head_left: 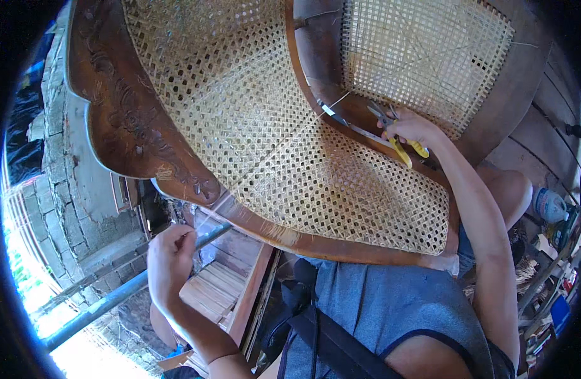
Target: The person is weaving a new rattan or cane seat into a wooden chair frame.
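Observation:
A carved wooden chair frame (pixel 134 123) with a woven cane panel (pixel 265 139) lies in front of me. In my right hand (pixel 414 128) is a pair of pliers with yellow handles (pixel 400 153); its grey jaws point up and left over the frame's inner edge. My left hand (pixel 170 256) is pinched closed beside the frame's lower left edge. From its fingertips a thin pale cane strand (pixel 205 222) seems to run up over the frame and diagonally across the panel. Near the pliers, a dark stick-like tool with a white band (pixel 328 110) rests along the inner rail.
A second cane panel (pixel 423 57) in a wooden frame, with loose strand ends, stands at the upper right. A metal pipe (pixel 107 306) crosses at the lower left, by wooden slats (pixel 211 287). A clear plastic bottle (pixel 550 205) and clutter lie at the right.

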`<state>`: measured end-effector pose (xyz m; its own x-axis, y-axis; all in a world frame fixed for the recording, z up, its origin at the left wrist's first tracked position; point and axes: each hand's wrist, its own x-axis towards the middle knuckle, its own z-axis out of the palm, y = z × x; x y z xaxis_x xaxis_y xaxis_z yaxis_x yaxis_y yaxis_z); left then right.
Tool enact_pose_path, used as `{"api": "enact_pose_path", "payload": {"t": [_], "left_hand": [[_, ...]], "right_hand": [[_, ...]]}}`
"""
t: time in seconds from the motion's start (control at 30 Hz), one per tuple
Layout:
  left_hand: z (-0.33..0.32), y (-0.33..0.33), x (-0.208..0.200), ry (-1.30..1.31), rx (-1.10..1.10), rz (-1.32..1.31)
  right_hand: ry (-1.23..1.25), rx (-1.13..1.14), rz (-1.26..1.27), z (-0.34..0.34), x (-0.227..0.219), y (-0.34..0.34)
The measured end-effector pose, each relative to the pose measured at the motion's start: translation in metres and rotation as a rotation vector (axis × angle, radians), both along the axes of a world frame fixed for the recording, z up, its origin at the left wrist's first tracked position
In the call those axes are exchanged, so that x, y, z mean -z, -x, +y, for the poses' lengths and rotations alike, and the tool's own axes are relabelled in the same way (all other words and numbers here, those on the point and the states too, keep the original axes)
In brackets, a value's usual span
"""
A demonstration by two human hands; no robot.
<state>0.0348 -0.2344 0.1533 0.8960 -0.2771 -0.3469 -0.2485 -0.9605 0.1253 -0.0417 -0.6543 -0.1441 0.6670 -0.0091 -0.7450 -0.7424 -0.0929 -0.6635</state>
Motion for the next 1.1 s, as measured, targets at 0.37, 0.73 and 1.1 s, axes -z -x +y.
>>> {"api": "enact_pose_path", "payload": {"t": [0.37, 0.73, 1.1], "left_hand": [[-0.235, -0.069, 0.216, 0.24, 0.235, -0.017], [-0.23, -0.073, 0.315, 0.568, -0.047, 0.293], [-0.229, -0.083, 0.364, 0.372, 0.07, -0.041]], "right_hand": [[0.297, -0.165, -0.118, 0.035, 0.03, -0.059], [0.192, -0.419, -0.076, 0.042, -0.026, -0.064], [0.223, -0.256, -0.019, 0.052, 0.02, -0.05]]}}
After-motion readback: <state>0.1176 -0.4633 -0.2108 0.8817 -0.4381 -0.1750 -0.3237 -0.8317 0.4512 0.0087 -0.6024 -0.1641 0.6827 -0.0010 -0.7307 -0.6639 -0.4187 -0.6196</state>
